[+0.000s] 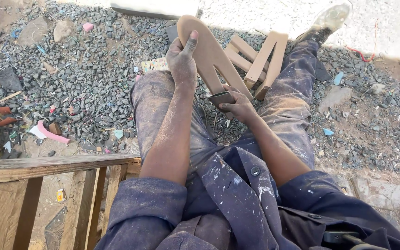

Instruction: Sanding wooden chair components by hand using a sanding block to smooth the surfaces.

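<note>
Dust-coated left hand [182, 59] extended forward, fingers curled in a grip, thumb raised; right hand [238, 104] lower, fingers pinched closed, forearm bare.

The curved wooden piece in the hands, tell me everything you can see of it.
The curved wooden piece is pale tan, flat and smooth, with a rounded top end and a leg slanting down to the right. It stands tilted over the person's lap. The left hand grips its rounded end; the right hand presses a folded piece of sandpaper against its lower part.
</note>
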